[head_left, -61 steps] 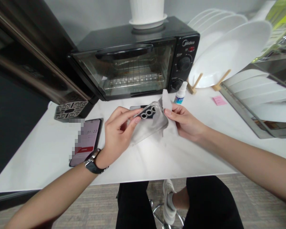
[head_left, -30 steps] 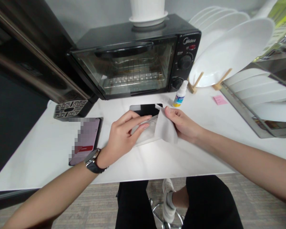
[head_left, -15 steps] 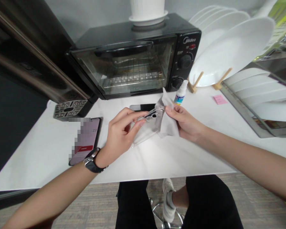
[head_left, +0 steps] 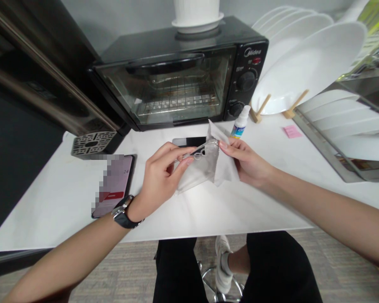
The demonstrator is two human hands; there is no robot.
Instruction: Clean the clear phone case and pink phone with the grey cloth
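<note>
Hands (head_left: 160, 172) pinch clear case (head_left: 192, 177) (left) and cloth (head_left: 223, 168) (right); oven (head_left: 180, 80) reads "Midea", phone (head_left: 118, 183) "24".

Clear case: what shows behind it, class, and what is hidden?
Behind the case lies a flat black-and-grey object; its near side is covered by the case, left hand and cloth.

Clear phone case (head_left: 194, 174) sits at a tilt, camera rings (head_left: 198, 156) towards twelve o'clock, and the zigzag-edged pale grey cloth (head_left: 225, 166) creases against its three o'clock end!
</note>
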